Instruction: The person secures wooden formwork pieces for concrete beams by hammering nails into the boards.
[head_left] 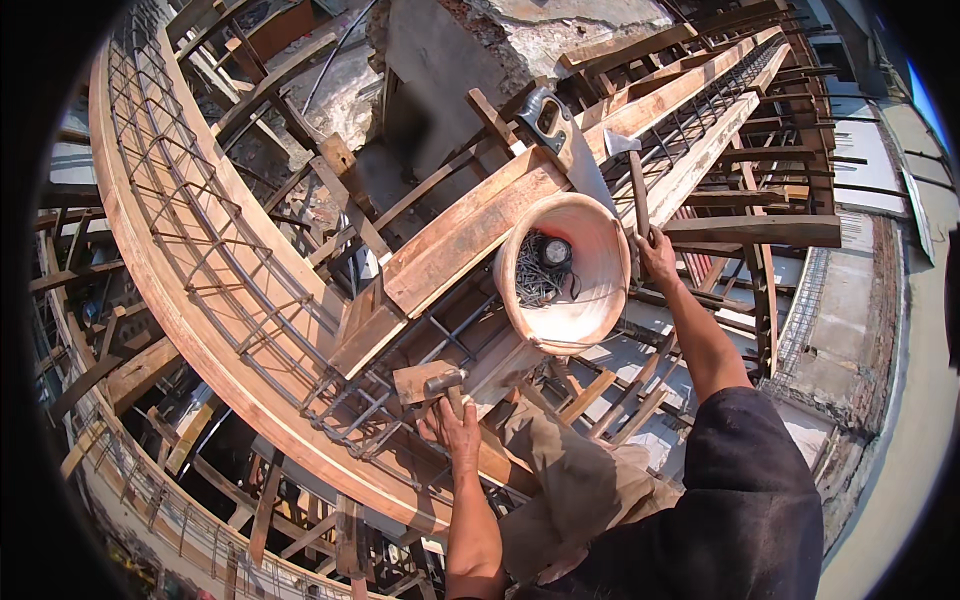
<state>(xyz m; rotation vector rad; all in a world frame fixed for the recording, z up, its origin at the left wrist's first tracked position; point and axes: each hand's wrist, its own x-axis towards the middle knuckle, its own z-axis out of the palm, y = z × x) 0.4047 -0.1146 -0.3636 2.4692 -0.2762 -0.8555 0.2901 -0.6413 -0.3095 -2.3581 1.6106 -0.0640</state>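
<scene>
My right hand [657, 256] is closed round the wooden handle of a hatchet [639, 188], its blade pointing away from me. My left hand [455, 432] grips the handle of a hammer [444, 382], whose metal head lies by a small wood block [408, 384]. Between my hands, a pale round bucket [590, 318] leans toward me, holding many nails [540, 275] and a dark round object [556, 252]. Just beyond the bucket, a handsaw [577, 150] with a grey and black handle rests against the timber.
Wooden beam formwork [225, 385] curves along the left, with a rebar cage [235, 225] inside it. More formwork [690, 150] runs off to the far right. Boards [475, 235] cross the middle. Gaps between timbers drop to a lower level. A brown cloth [575, 480] hangs close to me.
</scene>
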